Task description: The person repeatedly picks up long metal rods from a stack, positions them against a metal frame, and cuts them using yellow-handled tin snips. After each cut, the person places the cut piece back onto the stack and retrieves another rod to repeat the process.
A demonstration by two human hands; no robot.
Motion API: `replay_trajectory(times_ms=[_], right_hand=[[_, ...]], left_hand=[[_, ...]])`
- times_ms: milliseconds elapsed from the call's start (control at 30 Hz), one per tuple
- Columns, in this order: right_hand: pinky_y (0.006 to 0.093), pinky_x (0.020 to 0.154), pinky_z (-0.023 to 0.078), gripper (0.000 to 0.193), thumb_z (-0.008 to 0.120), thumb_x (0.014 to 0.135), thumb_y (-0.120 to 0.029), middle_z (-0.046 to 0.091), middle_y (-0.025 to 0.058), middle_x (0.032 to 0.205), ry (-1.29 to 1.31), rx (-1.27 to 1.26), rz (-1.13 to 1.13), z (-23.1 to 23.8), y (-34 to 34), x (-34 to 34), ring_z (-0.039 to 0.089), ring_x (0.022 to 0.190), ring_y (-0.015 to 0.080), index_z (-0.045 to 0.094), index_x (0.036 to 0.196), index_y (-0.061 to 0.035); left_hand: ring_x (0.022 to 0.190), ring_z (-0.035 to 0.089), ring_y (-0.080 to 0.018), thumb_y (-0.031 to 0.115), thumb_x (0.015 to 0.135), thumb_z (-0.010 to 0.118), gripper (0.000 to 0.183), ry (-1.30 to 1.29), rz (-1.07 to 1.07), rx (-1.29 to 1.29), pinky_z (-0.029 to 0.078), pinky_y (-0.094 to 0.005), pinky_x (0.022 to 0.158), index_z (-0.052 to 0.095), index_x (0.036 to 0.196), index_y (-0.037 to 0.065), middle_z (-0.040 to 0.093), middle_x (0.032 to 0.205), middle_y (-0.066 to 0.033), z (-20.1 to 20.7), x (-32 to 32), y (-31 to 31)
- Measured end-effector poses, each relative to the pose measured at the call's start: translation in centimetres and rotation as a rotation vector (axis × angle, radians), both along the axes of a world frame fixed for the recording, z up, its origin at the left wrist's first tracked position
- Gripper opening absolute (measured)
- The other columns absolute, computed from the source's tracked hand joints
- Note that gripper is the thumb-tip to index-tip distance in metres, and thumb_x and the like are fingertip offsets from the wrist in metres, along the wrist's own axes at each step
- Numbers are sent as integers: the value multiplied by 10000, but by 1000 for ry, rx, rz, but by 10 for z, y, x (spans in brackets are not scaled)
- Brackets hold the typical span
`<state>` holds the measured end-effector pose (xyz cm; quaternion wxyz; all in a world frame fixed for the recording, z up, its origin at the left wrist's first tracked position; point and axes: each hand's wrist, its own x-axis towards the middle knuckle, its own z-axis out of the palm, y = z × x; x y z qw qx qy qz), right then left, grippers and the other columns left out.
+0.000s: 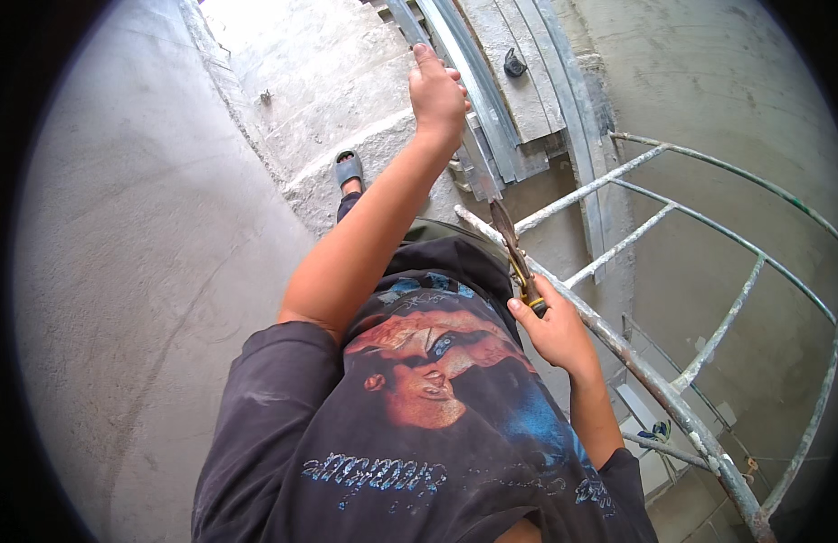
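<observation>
The left hand (437,98) was at 12 o'clock, fingers curled together and, as far as could be seen, gripping a narrow metal strip (476,167); the strip's far part lay partly behind that hand. The right hand (559,333), at 4 o'clock, had thumb and fingers wrapped around the handles of a pair of snips (512,244). The snips pointed toward 12 o'clock, blades at the strip's near end, just right of centre; whether the blades bit the metal could not be told. Judged hazards were as follows: the strip could spring or twist if held only at its far part, the snips could slip off the thin end, and a raw edge could cut the bare left hand, no glove being worn. Footing was a further concern, since the visible foot wore a backless slipper (348,171) on the rough concrete (319,86) at 11 o'clock. A pipe frame (659,387) ran from 2 to 5 o'clock, close beside the right hand, and limited elbow swing; a gap by its upper end, at 2 o'clock, could take a dropped tool. Further metal lengths (491,100) lay close by toward 1 o'clock. More room for moving appeared toward 10 o'clock, before the plain wall (157,217).
</observation>
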<state>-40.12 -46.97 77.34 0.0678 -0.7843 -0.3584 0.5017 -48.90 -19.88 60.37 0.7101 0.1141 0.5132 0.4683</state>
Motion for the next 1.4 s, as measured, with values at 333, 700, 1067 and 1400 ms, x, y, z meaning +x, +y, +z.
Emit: replay_trajectory(times_ms=[333,700,1067,1400], right_hand=[[382,911,512,575,694,947,-365,701,225,1150,-10,-93,-45,-4,17,-13,686,1056,307,550,1358,9],[427,904,516,552,704,926,-364,690,259,1124,-91,-108,33,-8,24,-17,679,1052,382,555,1320,-6],[454,771,524,445,700,914,-324,705,249,944,-113,-103,76,-20,20,-18,695,887,401,601,1207,-3],[414,582,476,356,718,904,-296,657,204,703,-126,36,78,-28,10,-25,648,588,287,648,1058,17]], left_hand=[[635,468,-105,639,1043,344,650,48,-10,3,438,-256,497,456,1145,7,494,860,-53,-10,-8,-4],[630,464,-99,619,1054,331,631,83,-39,-3,425,-243,487,451,1163,9,486,857,-44,-18,-13,-6],[589,502,-113,613,1056,334,595,108,-13,-16,441,-278,486,487,1044,38,535,821,-52,-19,-20,-7],[588,513,-124,609,1053,348,577,90,-15,-13,452,-290,466,468,1033,45,537,833,-67,-17,-26,-7]])
